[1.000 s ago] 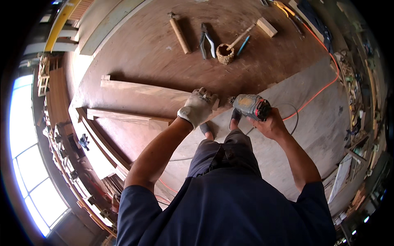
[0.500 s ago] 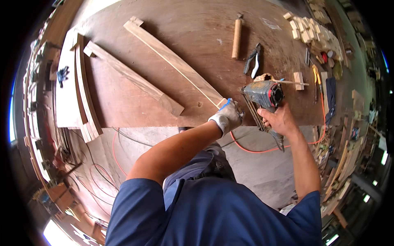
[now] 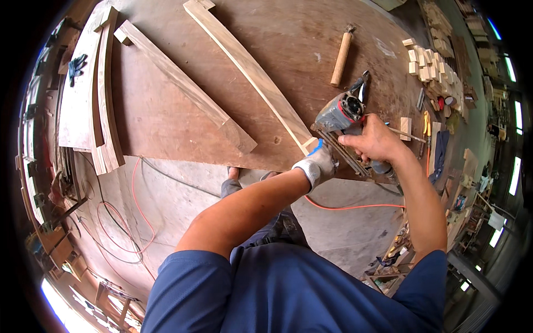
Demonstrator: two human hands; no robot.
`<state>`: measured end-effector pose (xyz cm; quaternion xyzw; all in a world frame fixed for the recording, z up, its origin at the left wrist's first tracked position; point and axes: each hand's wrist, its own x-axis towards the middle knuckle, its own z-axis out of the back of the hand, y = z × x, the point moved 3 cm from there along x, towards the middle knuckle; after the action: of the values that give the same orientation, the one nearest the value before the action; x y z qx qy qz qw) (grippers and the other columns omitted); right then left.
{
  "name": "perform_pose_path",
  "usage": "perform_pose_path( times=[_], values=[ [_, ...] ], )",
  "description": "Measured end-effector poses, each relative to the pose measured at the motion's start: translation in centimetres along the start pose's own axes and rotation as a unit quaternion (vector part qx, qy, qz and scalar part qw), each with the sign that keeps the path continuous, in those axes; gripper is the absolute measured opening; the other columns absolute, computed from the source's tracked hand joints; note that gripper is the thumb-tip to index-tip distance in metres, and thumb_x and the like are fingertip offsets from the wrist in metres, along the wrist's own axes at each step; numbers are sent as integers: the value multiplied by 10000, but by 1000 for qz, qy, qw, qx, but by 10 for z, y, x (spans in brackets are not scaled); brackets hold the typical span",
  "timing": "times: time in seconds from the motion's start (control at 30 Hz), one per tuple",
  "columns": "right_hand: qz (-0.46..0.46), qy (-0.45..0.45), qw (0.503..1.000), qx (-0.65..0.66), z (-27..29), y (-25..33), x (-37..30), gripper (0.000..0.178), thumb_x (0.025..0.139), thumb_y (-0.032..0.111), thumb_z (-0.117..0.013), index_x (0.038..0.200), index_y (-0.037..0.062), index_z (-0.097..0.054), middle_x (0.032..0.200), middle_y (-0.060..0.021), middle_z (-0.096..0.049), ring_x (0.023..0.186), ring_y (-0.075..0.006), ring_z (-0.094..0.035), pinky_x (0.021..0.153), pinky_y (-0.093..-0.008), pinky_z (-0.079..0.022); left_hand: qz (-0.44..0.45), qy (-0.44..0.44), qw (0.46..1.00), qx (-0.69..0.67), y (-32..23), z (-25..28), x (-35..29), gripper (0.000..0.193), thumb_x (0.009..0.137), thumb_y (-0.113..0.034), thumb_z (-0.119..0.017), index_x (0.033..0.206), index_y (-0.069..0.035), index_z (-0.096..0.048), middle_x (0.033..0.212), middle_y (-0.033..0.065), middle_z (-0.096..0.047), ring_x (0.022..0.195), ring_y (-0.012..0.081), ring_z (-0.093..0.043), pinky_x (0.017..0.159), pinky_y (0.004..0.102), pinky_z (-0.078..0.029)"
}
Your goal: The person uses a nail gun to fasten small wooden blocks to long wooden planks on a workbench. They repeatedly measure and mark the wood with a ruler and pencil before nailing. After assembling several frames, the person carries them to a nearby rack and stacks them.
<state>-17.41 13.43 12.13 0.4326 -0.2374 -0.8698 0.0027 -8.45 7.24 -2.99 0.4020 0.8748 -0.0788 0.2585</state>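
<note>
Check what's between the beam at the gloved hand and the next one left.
Head view: just bare brown tabletop between the longer beam, at the gloved left hand, and the shorter beam.

Your brown wooden workbench (image 3: 288, 39)
Before you on it lie a long beam (image 3: 256, 75), a shorter beam (image 3: 177, 81), curved timbers (image 3: 105, 83), a wooden-handled tool (image 3: 342, 58) and pliers (image 3: 361, 84).

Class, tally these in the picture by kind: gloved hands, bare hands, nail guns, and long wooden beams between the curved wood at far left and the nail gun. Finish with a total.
Gloved hands: 1 (left hand)
Bare hands: 1 (right hand)
Nail guns: 1 (nail gun)
Long wooden beams: 2 (right beam, left beam)
Total: 5
</note>
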Motion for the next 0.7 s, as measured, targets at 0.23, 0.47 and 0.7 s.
perform_pose_path(
  times=[0.23, 0.47, 0.7],
  values=[
    [-44, 76, 995, -36, -3, 8, 22, 289, 879, 173, -790, 935, -75, -653, 570, -66, -596, 464, -144, -599, 418, -325, -497, 8, 27, 991, -133, 5, 6, 6, 394, 1075, -350, -502, 1231, -3, -609, 1121, 179, -695, 1044, 348, -704, 952, 549, -596],
    [-68, 112, 989, -62, -1, 25, 31, 285, 879, 168, -785, 815, -76, -653, 567, -96, -619, 449, -166, -609, 409, -329, -490, 58, 177, 931, -314, 13, 9, 31, 222, 1012, -232, -604, 1024, -11, -604, 950, 132, -650, 923, 304, -680, 894, 460, -589],
    [-75, 144, 980, -112, 3, 42, 38, 406, 884, 222, -775, 618, -50, -634, 553, -101, -616, 450, -179, -619, 421, -332, -501, 295, 163, 744, -578, 13, 7, 40, 165, 911, -169, -655, 956, -31, -575, 917, 84, -618, 910, 255, -648, 868, 374, -558]
  ],
)
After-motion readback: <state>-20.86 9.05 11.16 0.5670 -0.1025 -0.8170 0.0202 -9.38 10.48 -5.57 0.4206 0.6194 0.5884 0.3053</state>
